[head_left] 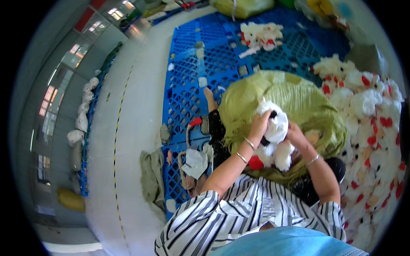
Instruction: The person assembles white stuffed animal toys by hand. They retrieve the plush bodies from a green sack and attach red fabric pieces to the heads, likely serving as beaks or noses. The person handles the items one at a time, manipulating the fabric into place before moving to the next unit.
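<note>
Between my hands is a white plush toy (276,127) with black patches. A red piece (256,162) shows at its lower end, near my lap. My left hand (259,124) is closed around the toy's left side, its fingertips partly hidden. From the right, my right hand (294,132) grips the toy's other side, with the fingers mostly behind it. A large yellow-green woven sack (279,85) lies just beyond and under the toy, spread between my legs. Pale pieces show at the sack's near right edge; their kind is not clear.
A big heap of white plush toys with red parts (369,141) fills the right side. A smaller pile of toys (261,36) lies on the blue plastic pallets (183,72) ahead. Left of my leg are a paper sheet (195,164) and a grey-green cloth (152,179).
</note>
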### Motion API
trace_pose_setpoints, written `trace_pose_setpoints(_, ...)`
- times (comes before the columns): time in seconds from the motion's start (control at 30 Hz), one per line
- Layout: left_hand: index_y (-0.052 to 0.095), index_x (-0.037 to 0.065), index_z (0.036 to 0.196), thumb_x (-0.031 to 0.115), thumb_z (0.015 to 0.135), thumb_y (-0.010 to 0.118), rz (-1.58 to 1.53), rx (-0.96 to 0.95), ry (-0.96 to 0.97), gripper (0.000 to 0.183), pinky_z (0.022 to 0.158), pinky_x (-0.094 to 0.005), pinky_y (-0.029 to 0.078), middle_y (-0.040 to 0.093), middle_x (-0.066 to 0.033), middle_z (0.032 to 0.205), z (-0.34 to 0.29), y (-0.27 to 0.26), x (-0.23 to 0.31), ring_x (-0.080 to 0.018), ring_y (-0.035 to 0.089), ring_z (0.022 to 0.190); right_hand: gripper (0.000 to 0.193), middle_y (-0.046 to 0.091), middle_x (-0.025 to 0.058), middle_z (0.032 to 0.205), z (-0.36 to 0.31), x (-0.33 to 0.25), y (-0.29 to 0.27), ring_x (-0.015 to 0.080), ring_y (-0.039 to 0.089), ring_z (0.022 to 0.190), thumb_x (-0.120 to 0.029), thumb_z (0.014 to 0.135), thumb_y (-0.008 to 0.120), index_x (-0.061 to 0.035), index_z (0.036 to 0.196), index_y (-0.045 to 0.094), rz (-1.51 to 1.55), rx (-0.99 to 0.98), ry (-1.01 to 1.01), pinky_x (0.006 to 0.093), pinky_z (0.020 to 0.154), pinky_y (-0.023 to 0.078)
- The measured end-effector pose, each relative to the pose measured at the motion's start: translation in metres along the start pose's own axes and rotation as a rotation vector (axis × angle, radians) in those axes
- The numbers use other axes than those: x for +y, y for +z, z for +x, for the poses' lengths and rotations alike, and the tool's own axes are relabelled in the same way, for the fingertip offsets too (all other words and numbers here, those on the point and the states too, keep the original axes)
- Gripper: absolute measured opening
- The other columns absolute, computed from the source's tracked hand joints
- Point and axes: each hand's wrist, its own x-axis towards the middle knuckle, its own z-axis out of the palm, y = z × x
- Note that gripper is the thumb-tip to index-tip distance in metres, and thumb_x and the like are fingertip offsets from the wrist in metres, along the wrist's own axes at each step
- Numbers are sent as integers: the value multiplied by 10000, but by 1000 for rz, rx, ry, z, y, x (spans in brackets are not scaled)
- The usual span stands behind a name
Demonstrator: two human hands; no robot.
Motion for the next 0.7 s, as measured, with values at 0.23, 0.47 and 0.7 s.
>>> trace_pose_setpoints(0.23,704,-18,915,410,946,629,280,8,-9,435,647,-363,499,686,-56,768,23,-28,-28,-141,615,711,317,631,3,673,-16,-75,-46,55,537,566,-298,971,576,-9,953,705,-279,81,-380,227,522,424)
trace_pose_setpoints(0.47,647,-61,1120,417,883,719,154,-668,-73,538,759,-289,519,685,-62,966,10,-16,24,-124,616,848,357,635,15,796,-2,-54,-94,62,562,650,-336,1023,522,-11,1010,667,-107,221,-331,213,569,448)
trace_pose_setpoints(0.7,644,-32,1205,192,899,714,84,-708,149,385,814,-280,549,719,-79,1072,-37,-17,91,-149,683,916,347,653,28,824,-17,-74,-60,118,606,739,-287,1026,482,-42,883,681,312,44,-214,269,701,489)
